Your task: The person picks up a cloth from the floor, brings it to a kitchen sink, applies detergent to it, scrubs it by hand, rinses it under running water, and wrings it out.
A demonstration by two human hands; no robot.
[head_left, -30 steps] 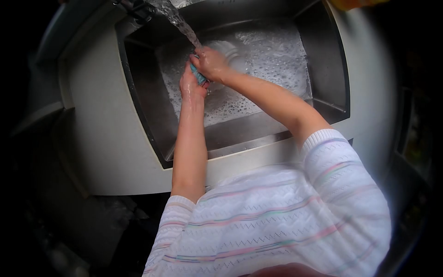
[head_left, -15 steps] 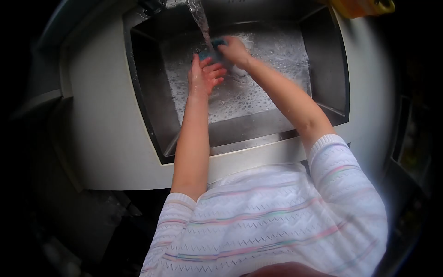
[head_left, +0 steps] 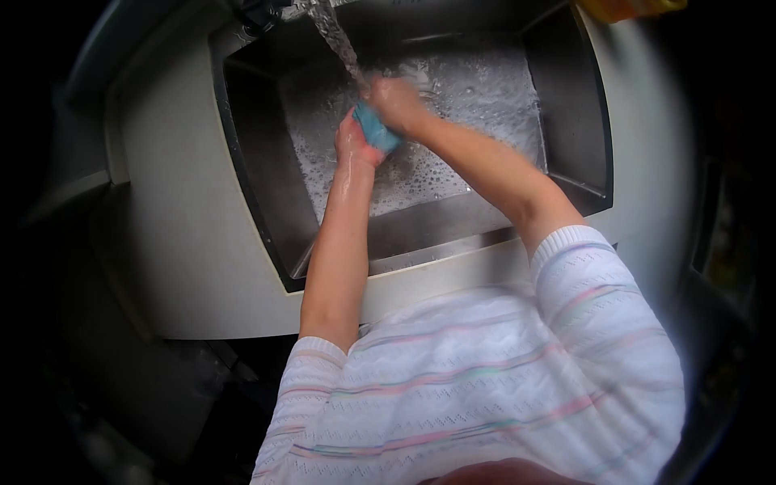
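Observation:
A blue-green cloth or sponge (head_left: 377, 131) lies across the palm of my left hand (head_left: 351, 145), whose fingers are mostly covered by it. My right hand (head_left: 396, 103) is closed like a fist at the cloth's upper right side, touching or just over it, blurred by motion; what it grips, if anything, is hidden. A stream of water (head_left: 338, 42) falls from the upper left and reaches my hands. Both hands are over the steel sink (head_left: 420, 228), above foamy water (head_left: 477, 97).
Part of a dark faucet (head_left: 260, 14) shows at the top left. On the counter (head_left: 182, 202) behind the sink's right corner lies a yellow-orange object (head_left: 630, 8). The sink's dark rim surrounds the basin.
The blue-green cloth now rests on my left hand, where open fingers showed before. My right hand has moved down and slightly left, closer to my left hand.

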